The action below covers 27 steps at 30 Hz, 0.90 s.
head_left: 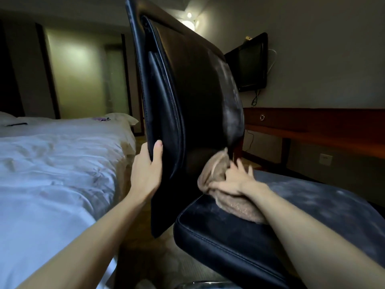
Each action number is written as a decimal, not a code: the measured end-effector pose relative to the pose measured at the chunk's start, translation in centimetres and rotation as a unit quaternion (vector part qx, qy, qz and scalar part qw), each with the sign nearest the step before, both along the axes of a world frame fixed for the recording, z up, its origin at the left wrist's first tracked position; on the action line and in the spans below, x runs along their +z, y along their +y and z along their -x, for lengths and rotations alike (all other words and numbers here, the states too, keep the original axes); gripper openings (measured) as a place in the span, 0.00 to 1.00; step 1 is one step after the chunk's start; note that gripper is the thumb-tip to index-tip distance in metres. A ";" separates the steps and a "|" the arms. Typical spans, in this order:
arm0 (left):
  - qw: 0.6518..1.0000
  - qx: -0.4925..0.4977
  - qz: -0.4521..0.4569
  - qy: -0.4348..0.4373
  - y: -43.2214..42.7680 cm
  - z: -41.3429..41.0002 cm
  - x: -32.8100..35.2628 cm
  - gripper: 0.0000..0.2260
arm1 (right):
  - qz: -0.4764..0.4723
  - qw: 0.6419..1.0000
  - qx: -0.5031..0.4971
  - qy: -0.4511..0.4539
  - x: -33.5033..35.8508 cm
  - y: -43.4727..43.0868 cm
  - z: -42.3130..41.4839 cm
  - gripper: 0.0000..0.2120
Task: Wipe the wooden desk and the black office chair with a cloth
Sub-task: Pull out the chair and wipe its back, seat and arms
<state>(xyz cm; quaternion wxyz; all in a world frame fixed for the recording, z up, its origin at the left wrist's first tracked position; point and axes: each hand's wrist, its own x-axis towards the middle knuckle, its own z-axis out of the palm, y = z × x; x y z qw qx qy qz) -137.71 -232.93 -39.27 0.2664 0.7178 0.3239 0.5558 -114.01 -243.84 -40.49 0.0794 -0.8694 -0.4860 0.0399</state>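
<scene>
The black office chair's backrest [193,84] rises through the middle of the head view, with its seat [291,215] low at the right. My left hand [146,170] grips the backrest's left edge, thumb on the front side. My right hand [233,180] presses a bunched tan cloth [212,170] into the bottom of the backrest where it meets the seat, fingers spread over the cloth. Part of the cloth lies on the seat under my wrist. The wooden desk [312,126] runs along the wall behind the chair at the right.
A bed [52,174] with white sheets fills the left side, close to the chair. A dark screen [250,65] hangs on the wall above the desk. A wall socket [326,158] sits under the desk. The floor shows between bed and chair.
</scene>
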 end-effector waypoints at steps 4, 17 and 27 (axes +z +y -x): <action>0.998 -0.008 0.012 -0.055 -0.3 -0.4 -0.9 0.16 | 0.038 0.999 0.012 0.014 -3.8 1.7 0.0 0.56; 0.992 -0.017 -0.007 -0.129 -0.6 -2.1 -1.3 0.12 | -0.065 0.990 0.118 -0.035 -3.3 -2.7 7.5 0.28; 0.999 -0.003 -0.019 -0.048 -2.8 2.9 -4.3 0.12 | -0.325 0.945 -0.007 -0.019 2.4 -6.6 5.0 0.19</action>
